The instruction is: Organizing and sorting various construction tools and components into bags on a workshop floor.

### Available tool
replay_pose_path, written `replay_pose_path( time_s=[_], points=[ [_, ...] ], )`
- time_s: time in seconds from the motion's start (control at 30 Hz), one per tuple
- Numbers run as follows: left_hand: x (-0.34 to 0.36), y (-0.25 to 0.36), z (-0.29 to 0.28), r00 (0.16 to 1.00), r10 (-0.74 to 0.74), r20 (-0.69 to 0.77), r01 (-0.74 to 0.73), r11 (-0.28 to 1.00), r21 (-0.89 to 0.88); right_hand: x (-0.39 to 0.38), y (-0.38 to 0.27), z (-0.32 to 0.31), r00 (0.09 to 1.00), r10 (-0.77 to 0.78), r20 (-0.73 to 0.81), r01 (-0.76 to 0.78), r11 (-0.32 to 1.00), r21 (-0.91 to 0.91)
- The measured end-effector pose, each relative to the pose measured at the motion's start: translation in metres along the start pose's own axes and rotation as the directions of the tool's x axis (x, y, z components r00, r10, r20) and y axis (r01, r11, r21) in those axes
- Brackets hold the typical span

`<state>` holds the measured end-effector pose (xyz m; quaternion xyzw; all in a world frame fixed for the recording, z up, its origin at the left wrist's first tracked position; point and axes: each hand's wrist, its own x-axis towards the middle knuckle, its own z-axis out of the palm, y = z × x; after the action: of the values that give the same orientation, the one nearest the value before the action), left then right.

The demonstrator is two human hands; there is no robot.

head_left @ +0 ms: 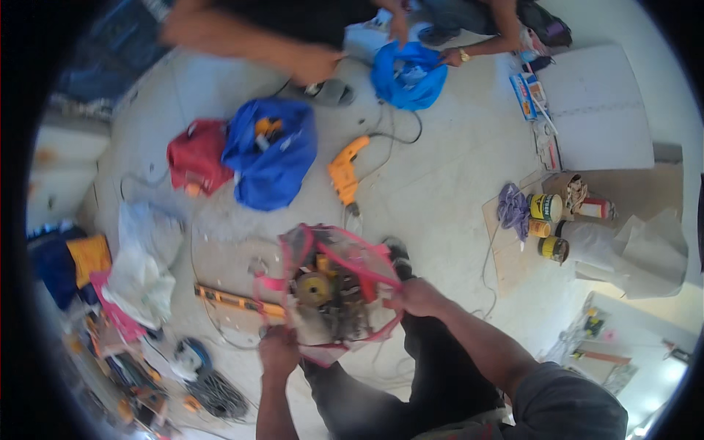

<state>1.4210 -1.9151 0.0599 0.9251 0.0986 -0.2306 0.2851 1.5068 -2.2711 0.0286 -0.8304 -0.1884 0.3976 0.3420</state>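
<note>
A see-through bag with pink trim (299, 246) stands agape in front of my legs. Inside it lie a round yellowish disc (314, 289), something red (367, 289) and a jumble of tools that I cannot tell apart. My left hand (279, 352) is closed on the bag's near left edge. On the right edge, my right hand (424, 298) grips the rim. Just left of the bag, partly behind its strap, an orange spirit level (227, 296) lies on the floor. An orange power drill (342, 173) with a black cord rests beyond the bag.
Blue bag (282, 172) and red bag (196, 158) sit far left. At the top, another person's hands hold a bright blue bag (411, 92); another arm (249, 40) reaches across. Paint cans (545, 207) stand right. A coiled cable (220, 396) and clutter lie lower left.
</note>
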Motion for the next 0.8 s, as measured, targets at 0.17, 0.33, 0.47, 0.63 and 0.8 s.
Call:
replay_pose_path(
  time_s=[0.17,0.33,0.47,0.63,0.8],
  points=[
    [0.170,0.132,0.102,0.964,0.078,0.255,-0.078,0.997,-0.009,0.000,0.141,-0.123,0.943,0.292,-0.160,-0.331,0.870,-0.365],
    [0.311,0.256,0.193,0.946,0.126,0.300,-0.165,0.981,0.107,0.020,0.273,-0.243,0.952,0.234,-0.198,-0.306,0.691,-0.655],
    [0.389,0.322,0.250,0.988,-0.040,0.150,0.035,0.999,0.037,0.053,0.348,-0.293,0.623,0.634,-0.457,-0.754,0.643,-0.135],
    [0.426,0.320,0.268,0.999,-0.010,0.039,0.014,0.996,-0.092,0.096,0.351,-0.280,0.543,0.684,-0.487,-0.719,0.678,0.151],
    [0.329,0.196,0.231,0.975,0.201,0.091,-0.202,0.979,0.002,0.087,0.323,-0.163,0.804,0.317,-0.504,-0.468,0.860,-0.205]
  ],
)
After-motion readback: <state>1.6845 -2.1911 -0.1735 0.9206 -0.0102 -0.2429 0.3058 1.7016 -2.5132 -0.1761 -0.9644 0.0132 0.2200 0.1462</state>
